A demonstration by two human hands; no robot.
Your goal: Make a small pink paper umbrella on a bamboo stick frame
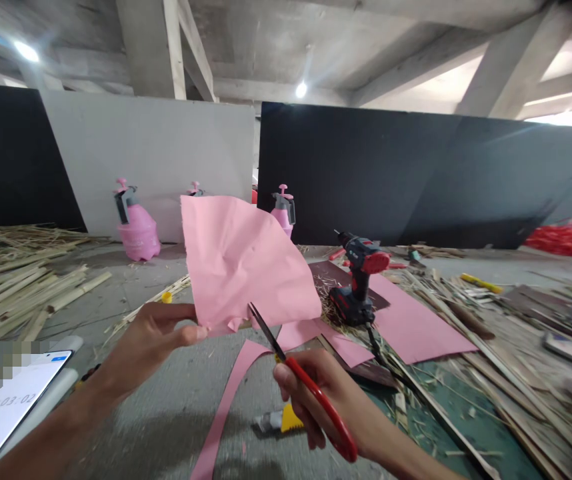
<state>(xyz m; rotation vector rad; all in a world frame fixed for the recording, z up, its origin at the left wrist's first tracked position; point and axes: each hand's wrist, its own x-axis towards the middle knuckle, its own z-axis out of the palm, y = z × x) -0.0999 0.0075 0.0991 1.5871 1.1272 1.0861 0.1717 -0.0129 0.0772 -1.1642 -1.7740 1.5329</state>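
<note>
A creased, fan-shaped sheet of pink paper (251, 260) is held up in front of me. My left hand (159, 337) pinches its lower left corner between thumb and fingers. Red-handled scissors (316, 393) are gripped in my right hand (321, 393), their dark blades pointing up and left at the paper's lower edge. Whether the blades are parted is hard to make out. Small torn flaps show along that lower edge. Beneath the hands lie a curved pink paper strip (226, 407) and a yellow-and-grey tool (286, 420), partly hidden by my right hand.
A cordless drill (361, 273) stands right of centre beside pink sheets (416, 320). Bamboo strips (31, 287) pile up at left and more lie at right. Pink spray bottles (139, 233) stand by the wall panels. A phone (11, 413) showing a timer is at lower left.
</note>
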